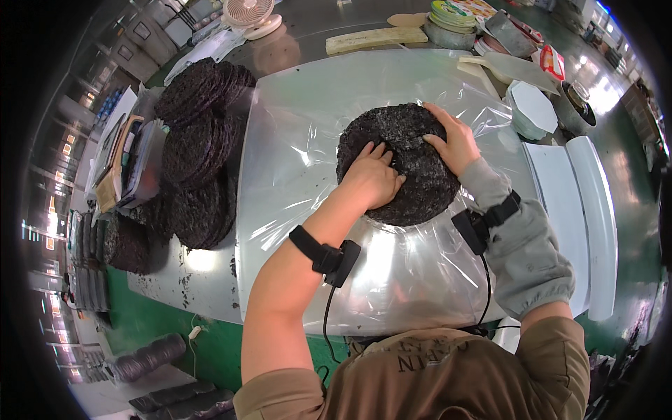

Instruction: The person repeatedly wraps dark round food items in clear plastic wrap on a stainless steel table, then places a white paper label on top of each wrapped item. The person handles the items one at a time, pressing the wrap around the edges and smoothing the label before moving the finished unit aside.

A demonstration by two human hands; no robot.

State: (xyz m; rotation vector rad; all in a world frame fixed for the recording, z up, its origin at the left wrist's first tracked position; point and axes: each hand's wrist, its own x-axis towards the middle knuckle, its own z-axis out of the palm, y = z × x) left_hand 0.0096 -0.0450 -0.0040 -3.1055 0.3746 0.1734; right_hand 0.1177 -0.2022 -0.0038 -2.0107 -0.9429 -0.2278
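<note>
A dark, rough round stack of what looks like dried seaweed (pixel 415 184) lies on clear plastic film (pixel 310 210) in front of me. My left hand (pixel 374 176) rests on top of it, left of its middle, with the fingers spread and pressed against the surface. At the upper right rim, my right hand (pixel 454 139) grips the edge. Its thumb lies on top and the other fingers reach along the rim; whether they go under the stack is hidden. Whitish patches show across the upper part of the stack.
Several piles of dark seaweed rounds (pixel 197 152) stand at the left, beside a plastic bin of papers (pixel 139 163). Behind the film are a wooden board (pixel 376 41) and a fan (pixel 249 16). At the right are stacked octagonal sheets (pixel 533 110), a metal pot (pixel 575 113) and a white roll (pixel 596 226).
</note>
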